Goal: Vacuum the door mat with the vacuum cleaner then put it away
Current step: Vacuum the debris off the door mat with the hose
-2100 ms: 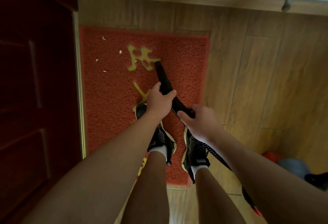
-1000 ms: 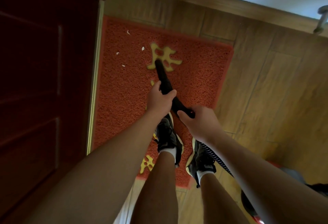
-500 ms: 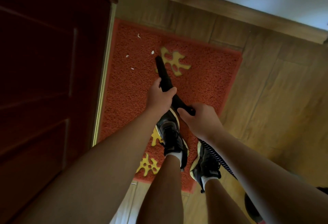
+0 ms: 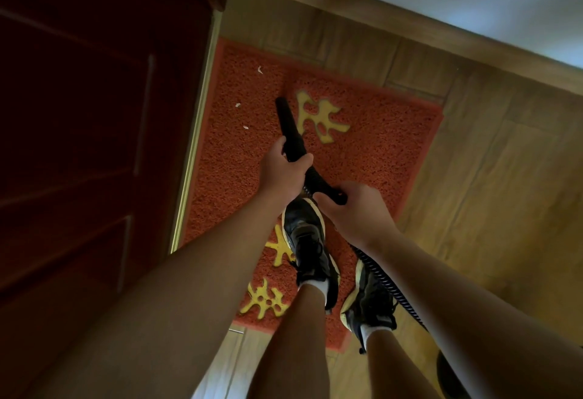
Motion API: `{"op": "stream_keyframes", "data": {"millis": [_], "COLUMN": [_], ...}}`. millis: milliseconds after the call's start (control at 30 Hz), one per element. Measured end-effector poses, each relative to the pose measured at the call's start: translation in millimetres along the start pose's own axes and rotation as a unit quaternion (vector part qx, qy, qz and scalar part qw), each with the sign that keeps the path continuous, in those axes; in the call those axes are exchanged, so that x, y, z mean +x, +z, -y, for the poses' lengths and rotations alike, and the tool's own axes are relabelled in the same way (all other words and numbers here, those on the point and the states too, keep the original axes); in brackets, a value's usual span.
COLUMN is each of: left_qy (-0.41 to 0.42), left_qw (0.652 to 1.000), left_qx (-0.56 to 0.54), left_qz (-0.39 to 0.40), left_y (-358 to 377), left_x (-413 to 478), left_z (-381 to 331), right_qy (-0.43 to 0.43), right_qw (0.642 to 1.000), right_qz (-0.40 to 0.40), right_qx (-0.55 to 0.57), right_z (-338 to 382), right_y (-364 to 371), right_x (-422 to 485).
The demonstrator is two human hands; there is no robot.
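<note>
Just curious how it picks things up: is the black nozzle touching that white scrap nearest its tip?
Apart. In the head view, bare red door mat shows between the tip of the nozzle and the nearest white scrap.

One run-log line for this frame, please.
phase: vacuuming | left hand: grips nozzle | right hand: grips hose end | door mat: three white scraps left of nozzle tip

Cut off at bottom edge: vacuum body [image 4: 448, 375]. Partly hidden behind right forearm [image 4: 441, 275]: hose [image 4: 382, 282]. Too small to identify: white specks [image 4: 259, 69].
</note>
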State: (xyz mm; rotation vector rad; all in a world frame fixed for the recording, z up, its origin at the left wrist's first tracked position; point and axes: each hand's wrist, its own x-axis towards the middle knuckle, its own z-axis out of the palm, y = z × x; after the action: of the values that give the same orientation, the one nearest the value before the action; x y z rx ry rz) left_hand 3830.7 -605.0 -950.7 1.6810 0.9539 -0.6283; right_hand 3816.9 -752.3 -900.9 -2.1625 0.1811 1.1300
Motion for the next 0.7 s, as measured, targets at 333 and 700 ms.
{"op": "stream_keyframes", "data": {"millis": [333,700], "left_qy": [0.005,0.014], "left_qw": [1.0,0.999], "left_qx": [-0.013,-0.016], "left_qz": [-0.021,-0.032], "left_y": [-8.2,-20.0], "left_x": [17.4,35.1], "left_z": [-13.6,-20.9], "right_qy": [-0.011,-0.008], "right_qw": [1.0,1.0], "right_qz": [0.004,0.004], "right_qx": [-0.011,-0.017], "right_z": [16.8,31.6], "right_y": [-8.4,-8.9], "right_x": [18.6,38.0]}}
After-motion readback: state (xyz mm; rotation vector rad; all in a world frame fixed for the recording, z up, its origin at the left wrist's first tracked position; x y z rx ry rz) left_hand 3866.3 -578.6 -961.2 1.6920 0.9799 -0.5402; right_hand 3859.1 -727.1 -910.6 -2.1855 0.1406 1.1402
